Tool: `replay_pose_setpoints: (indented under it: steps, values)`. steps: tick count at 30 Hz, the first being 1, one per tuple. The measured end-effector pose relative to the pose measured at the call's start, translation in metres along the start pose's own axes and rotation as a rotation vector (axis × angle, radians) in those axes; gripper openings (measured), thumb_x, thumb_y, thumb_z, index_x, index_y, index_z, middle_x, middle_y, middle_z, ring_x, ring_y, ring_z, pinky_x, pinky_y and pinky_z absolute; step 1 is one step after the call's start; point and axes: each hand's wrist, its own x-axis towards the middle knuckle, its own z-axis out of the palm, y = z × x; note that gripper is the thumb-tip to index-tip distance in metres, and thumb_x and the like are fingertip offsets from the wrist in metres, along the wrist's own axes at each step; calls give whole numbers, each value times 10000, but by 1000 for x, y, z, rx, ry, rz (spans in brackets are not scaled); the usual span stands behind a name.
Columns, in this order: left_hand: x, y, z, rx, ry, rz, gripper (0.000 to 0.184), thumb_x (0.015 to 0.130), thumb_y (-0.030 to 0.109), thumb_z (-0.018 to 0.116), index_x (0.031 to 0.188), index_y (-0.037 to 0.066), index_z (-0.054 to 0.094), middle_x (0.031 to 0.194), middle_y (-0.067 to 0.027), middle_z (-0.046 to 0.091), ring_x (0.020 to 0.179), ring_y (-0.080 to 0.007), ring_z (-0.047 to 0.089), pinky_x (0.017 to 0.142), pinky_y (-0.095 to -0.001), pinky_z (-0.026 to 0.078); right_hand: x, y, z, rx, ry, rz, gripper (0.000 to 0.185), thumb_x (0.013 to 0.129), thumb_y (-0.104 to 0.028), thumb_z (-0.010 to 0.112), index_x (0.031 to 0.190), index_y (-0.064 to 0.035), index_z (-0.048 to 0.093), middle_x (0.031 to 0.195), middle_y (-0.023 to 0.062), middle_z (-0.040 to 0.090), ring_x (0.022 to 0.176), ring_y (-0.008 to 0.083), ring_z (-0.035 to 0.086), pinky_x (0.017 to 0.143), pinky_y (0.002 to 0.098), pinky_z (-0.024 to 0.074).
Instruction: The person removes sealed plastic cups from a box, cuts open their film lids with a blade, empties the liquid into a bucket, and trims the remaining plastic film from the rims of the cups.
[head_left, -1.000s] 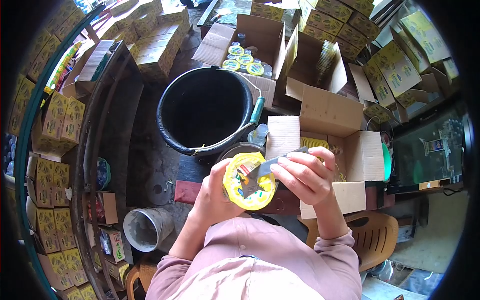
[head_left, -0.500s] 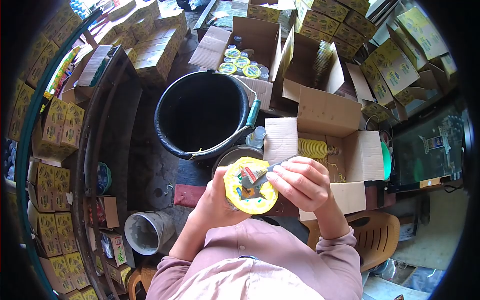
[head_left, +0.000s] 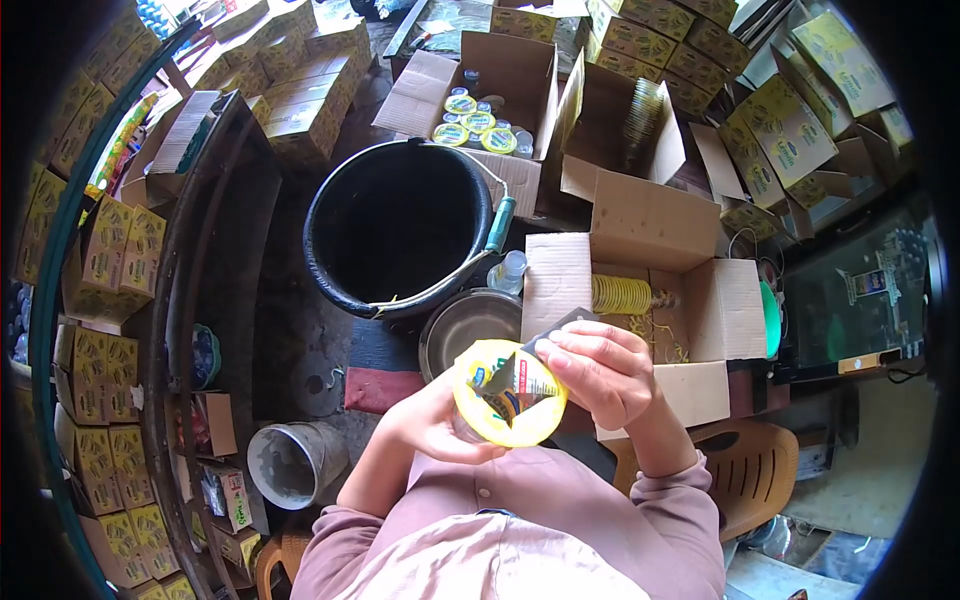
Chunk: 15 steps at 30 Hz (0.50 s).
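My left hand [head_left: 428, 425] is wrapped around a round plastic cup with a yellow printed film lid [head_left: 535, 425], held in front of my chest with the lid facing up. Between the thumb and fingers of my right hand [head_left: 605, 370] is a flat dark grey blade [head_left: 568, 324], at the upper right edge of the lid. Dark pointed patches show in the middle of the lid, around the print; whether they are cuts cannot be made out. The fingers hide part of the blade.
Ahead stand a black bucket [head_left: 318, 235] with a green grip and a metal bowl [head_left: 440, 345]. A clear cup [head_left: 508, 272] is beside an open carton [head_left: 560, 290] of stacked yellow rings. Another carton [head_left: 415, 92] holds lidded cups. A grey pail [head_left: 275, 470] sits lower left.
The cup has moved slightly down and right and its lid has turned in my left hand. The blade has drawn back from across the lid to its upper right edge.
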Motion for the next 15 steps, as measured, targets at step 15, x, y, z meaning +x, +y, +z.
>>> replay_pose_setpoints:
  steps: [15]
  values:
    - [20, -5, -8, 314, 412, -94, 642, 680, 84, 630, 1235, -12, 321, 1130, -132, 455, 1101, -201, 435, 966, -312, 313, -20, 25, 7, -134, -18, 135, 469, 696, -58, 666, 1140, 14, 535, 720, 35, 617, 607, 109, 579, 554, 249, 478]
